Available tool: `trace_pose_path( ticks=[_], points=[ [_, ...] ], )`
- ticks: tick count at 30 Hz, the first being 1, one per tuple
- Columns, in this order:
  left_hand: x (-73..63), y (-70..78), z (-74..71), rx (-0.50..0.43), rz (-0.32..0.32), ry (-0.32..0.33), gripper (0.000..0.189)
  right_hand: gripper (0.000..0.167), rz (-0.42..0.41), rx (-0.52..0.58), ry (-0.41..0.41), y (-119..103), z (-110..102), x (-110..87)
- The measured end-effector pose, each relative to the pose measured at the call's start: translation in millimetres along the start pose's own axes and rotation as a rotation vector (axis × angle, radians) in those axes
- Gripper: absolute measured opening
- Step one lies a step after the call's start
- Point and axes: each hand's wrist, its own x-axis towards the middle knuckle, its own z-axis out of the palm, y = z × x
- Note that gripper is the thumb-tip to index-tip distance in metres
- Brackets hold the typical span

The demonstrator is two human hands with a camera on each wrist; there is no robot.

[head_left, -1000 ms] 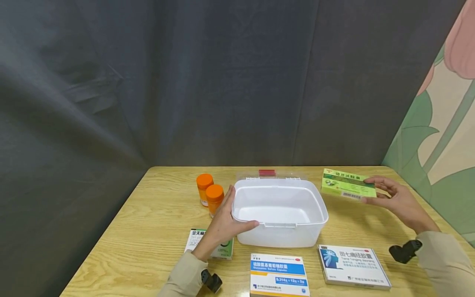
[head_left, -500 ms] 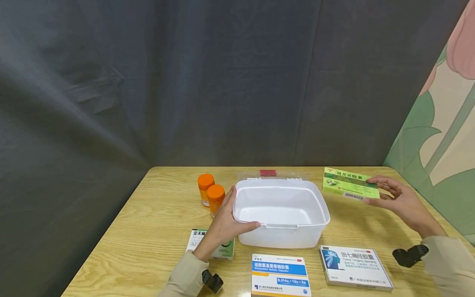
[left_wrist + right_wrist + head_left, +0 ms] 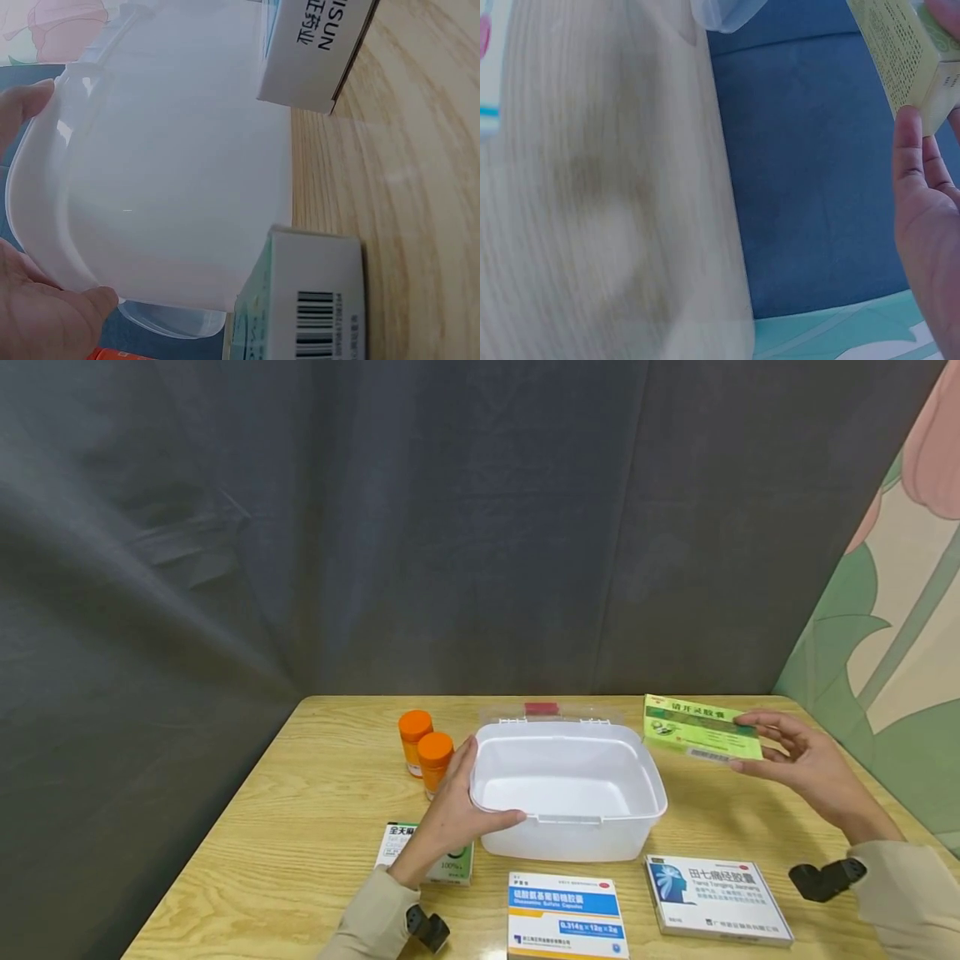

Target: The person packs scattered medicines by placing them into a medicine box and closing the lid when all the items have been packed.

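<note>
My left hand (image 3: 453,806) grips the near-left corner of a white plastic storage box (image 3: 566,839), thumb along the front rim and fingers on the left side. The left wrist view shows that hand's thumb and fingers around the box's rim (image 3: 22,202). On the right, my right hand (image 3: 806,768) pinches the right end of a green medicine box (image 3: 701,729), holding it raised above the table beside the storage box. In the right wrist view the fingertips (image 3: 908,124) press the medicine box's edge. The storage box's inside is bare, and its clear lid (image 3: 495,714) lies open behind it.
Two orange-capped bottles (image 3: 415,727) stand left of the storage box. A green-and-white medicine box (image 3: 457,864) lies partly behind my left forearm. In front are a blue-and-white medicine box (image 3: 566,917) and a white one (image 3: 720,900). A dark curtain (image 3: 480,527) hangs behind the table.
Over the last half second my right hand has shifted slightly left and the medicine box's far end has risen a little. The left hand and storage box stay nearly still.
</note>
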Motion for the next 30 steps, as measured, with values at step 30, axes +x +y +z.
trace_pose_path(
  ticks=[30],
  points=[
    [-3.1,0.9,2.9,0.001,0.027,0.0,0.112,0.061,-0.142,0.054,-0.013,-51.2,25.0,1.9]
  ],
)
